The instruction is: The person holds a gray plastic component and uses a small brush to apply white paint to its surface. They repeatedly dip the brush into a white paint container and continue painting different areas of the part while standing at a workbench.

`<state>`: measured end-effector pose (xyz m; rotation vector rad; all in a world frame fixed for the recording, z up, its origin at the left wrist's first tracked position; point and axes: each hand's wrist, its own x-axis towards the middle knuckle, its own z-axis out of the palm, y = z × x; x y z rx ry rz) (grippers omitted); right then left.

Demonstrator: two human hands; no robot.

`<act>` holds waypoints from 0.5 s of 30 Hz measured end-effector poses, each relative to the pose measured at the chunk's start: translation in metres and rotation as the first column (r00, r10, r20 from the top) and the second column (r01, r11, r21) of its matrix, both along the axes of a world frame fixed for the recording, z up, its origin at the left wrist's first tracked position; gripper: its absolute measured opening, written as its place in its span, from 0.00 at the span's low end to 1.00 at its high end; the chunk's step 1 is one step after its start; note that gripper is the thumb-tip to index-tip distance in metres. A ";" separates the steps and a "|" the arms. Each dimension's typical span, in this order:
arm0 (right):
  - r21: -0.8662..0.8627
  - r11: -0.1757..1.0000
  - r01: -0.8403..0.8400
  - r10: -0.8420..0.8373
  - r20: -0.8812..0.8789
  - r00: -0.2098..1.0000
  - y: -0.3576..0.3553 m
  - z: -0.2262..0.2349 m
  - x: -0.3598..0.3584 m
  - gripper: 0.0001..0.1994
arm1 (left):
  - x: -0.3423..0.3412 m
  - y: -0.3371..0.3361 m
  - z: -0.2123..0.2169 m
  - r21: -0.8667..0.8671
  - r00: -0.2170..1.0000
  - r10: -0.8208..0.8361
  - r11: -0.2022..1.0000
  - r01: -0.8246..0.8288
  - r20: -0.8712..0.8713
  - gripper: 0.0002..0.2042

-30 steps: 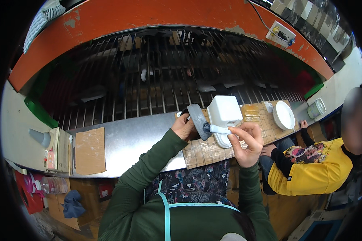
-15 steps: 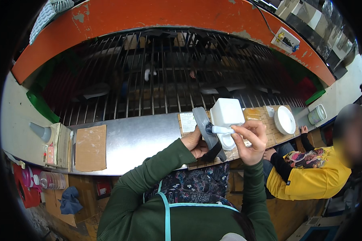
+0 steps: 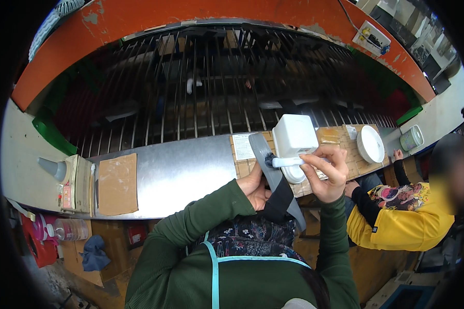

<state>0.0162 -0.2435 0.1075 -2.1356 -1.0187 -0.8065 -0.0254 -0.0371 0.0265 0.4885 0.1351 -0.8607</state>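
My left hand (image 3: 256, 189) grips a grey sandal sole (image 3: 263, 154) with a wide black strap (image 3: 279, 200) hanging by its lower end. The sole stands tilted on edge in front of my apron. In my right hand (image 3: 331, 174) is a brush (image 3: 286, 162) with a pale handle, pinched between thumb and fingers. Its dark bristles touch the side of the sole. Just beyond the brush sits a square white plastic jug or bottle (image 3: 295, 135), and a small white round dish or lid (image 3: 295, 175) lies partly behind my right hand.
Parallel metal rollers (image 3: 191, 113) run behind the steel shelf (image 3: 185, 170). A cardboard piece (image 3: 118, 184) lies left; a white bowl (image 3: 370, 144) and green-white cup (image 3: 412, 138) stand right. Another person in a yellow top (image 3: 402, 226) sits at the right. An orange beam (image 3: 216, 11) crosses the far side.
The sole has turned and come nearer to me, so more of its lower end and strap shows. The brush stays against it. The whole view has shifted slightly.
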 end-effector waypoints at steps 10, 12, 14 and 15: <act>-0.049 0.999 -0.018 0.018 -0.009 1.000 -0.008 -0.013 -0.001 0.14 | -0.004 -0.006 -0.003 0.113 1.000 -0.010 0.994 0.007 0.027 0.53; -0.028 0.999 -0.040 0.038 -0.055 0.998 -0.009 -0.014 0.001 0.13 | -0.003 -0.007 -0.009 -0.168 0.998 -0.067 0.983 0.068 0.008 0.54; 0.051 0.996 -0.073 0.080 -0.148 0.986 -0.010 -0.014 0.003 0.12 | 0.000 -0.008 -0.014 -0.370 0.992 -0.125 0.922 0.117 0.004 0.55; 0.042 0.998 -0.043 0.049 -0.163 0.985 -0.010 -0.013 0.004 0.12 | 0.000 -0.010 -0.016 -0.458 0.991 -0.134 0.880 0.123 0.008 0.56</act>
